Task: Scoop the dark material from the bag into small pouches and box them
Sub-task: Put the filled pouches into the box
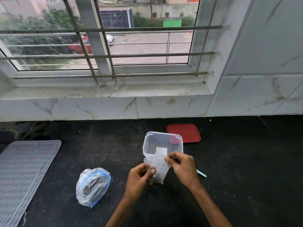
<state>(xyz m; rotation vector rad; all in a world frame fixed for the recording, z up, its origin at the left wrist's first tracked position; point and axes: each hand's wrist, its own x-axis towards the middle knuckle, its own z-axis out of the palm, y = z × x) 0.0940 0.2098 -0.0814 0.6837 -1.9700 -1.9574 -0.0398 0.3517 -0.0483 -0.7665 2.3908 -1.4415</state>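
Note:
A small white translucent pouch (159, 167) is held up between both hands, just in front of a clear plastic box (148, 141). My left hand (139, 179) pinches its lower left side. My right hand (182, 166) pinches its upper right edge. Dark specks show through the pouch. Another white pouch (161, 150) lies inside the box. A clear zip bag (92, 185) with a blue seal, holding dark material, sits open on the black counter to the left of my hands. A light blue scoop handle (202, 173) pokes out behind my right wrist.
A red lid (184, 132) lies flat behind the box. A grey ribbed mat (24, 174) covers the counter's left side. White marbled tiles (172, 107) and a barred window back the black counter (246, 169).

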